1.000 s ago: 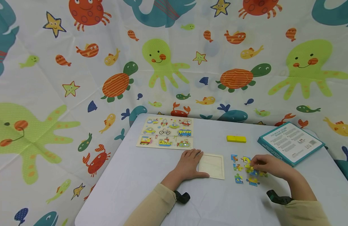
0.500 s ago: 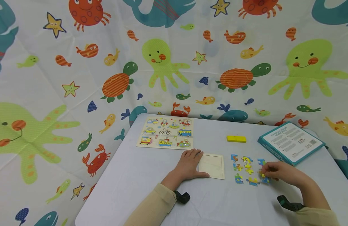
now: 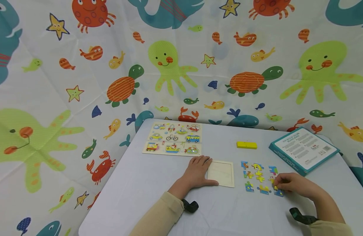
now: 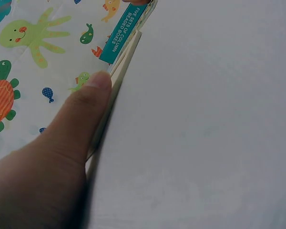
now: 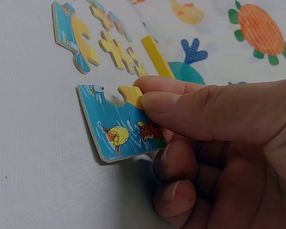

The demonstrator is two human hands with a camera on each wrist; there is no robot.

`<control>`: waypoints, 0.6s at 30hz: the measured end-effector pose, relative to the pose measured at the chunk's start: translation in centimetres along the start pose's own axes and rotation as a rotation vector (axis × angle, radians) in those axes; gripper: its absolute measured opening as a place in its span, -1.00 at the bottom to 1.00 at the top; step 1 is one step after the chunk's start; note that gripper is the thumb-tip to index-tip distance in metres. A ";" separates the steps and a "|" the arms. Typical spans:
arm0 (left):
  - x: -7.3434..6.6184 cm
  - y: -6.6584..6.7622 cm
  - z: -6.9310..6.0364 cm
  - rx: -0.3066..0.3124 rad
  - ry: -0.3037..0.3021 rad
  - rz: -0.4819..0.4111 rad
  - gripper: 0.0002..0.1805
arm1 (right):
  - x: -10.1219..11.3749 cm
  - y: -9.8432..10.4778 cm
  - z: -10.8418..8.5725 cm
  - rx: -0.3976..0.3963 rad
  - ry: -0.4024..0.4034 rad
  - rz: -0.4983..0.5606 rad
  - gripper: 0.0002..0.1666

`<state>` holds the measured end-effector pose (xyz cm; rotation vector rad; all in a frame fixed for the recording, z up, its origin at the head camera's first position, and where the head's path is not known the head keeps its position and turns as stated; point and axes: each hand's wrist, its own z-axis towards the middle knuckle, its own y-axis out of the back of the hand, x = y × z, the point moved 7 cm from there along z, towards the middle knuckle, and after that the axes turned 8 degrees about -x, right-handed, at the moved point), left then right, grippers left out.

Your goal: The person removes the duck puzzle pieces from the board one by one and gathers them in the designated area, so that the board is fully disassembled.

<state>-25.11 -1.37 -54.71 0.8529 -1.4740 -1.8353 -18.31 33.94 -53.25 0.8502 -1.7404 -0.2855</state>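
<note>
My right hand (image 3: 296,186) pinches a corner jigsaw piece (image 5: 97,121) between thumb and forefinger, at the lower right of the laid-out pieces. Blue water and small fish are printed on this piece, and in the right wrist view it appears slightly tilted. Several other jigsaw pieces (image 3: 259,176) lie in loose rows on the table. My left hand (image 3: 195,175) rests spread at the left side of a square wooden puzzle tray (image 3: 222,173), fingers near its far corner. In the left wrist view the thumb (image 4: 81,119) lies straight along the tray's near edge.
A wooden board with vehicle pictures (image 3: 176,138) lies at the back left. Behind the pieces is a yellow block (image 3: 246,145). A teal-edged box (image 3: 303,149) sits at the right, just beyond my right hand. A sea-animal cloth (image 3: 181,82) hangs behind the table.
My right hand has moved from the middle pieces to the right and then slightly nearer. The corner piece now shows below the right-hand column. My left hand stays in place on the tray.
</note>
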 end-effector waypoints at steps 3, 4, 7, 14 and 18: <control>0.0 0.0 0.0 0.002 -0.002 0.002 0.20 | 0.0 0.0 -0.1 -0.014 -0.006 -0.012 -0.72; 0.0 0.0 0.0 0.003 -0.002 0.002 0.20 | 0.0 0.0 -0.1 -0.020 -0.010 -0.015 -0.72; -0.1 0.1 0.0 0.001 -0.005 0.001 0.20 | 0.1 0.0 -0.2 -0.037 -0.020 -0.032 -0.73; -0.1 -0.1 -0.1 -0.007 -0.003 0.001 0.20 | 0.3 0.4 -0.4 -0.097 -0.058 -0.093 -0.70; -0.1 -0.2 0.0 -0.013 0.001 0.001 0.20 | 0.6 0.8 -0.5 -0.128 -0.062 -0.130 -0.67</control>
